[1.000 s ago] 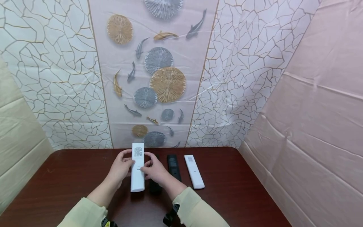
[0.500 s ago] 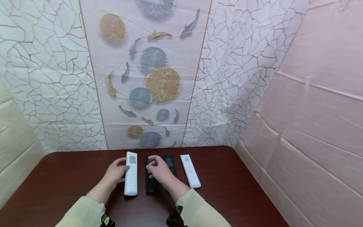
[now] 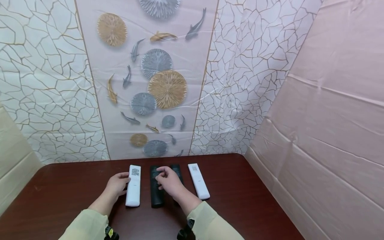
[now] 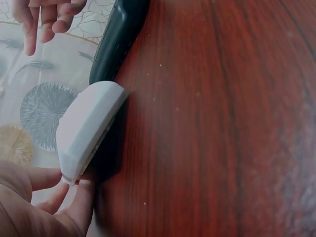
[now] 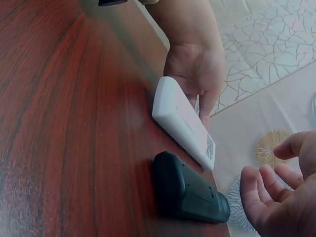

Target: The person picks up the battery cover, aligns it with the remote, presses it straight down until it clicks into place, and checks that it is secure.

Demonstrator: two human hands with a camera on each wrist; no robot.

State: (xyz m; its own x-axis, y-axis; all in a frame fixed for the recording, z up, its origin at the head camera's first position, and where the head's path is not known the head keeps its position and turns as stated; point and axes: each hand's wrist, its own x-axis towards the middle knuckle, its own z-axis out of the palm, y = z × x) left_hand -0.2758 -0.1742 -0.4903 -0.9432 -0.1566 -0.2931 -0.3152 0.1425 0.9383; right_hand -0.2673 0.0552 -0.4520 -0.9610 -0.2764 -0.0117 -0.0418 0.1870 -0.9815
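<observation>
On the left of the table, a white remote control [image 3: 133, 188] lies back side up, a printed code near its far end. My left hand [image 3: 116, 185] pinches its left edge between thumb and fingers; in the left wrist view this remote [image 4: 91, 121] has a dark shadow beneath it, its left edge slightly raised. To its right is a black remote control [image 3: 156, 195]. Above that one hovers my right hand [image 3: 170, 182], fingers loosely bent and holding nothing. In the right wrist view a gap separates these fingers [image 5: 251, 190] from the black remote [image 5: 185, 190].
A second black remote [image 3: 176, 169], partly hidden by my right hand, and another white remote [image 3: 199, 181] lie farther right. The dark red wooden table [image 3: 240, 206] ends against a patterned cloth backdrop [image 3: 168, 140].
Both hands held the white remote aloft; it has since come down to the table's left with my left hand. My right hand has let go and now hovers over the black remote.
</observation>
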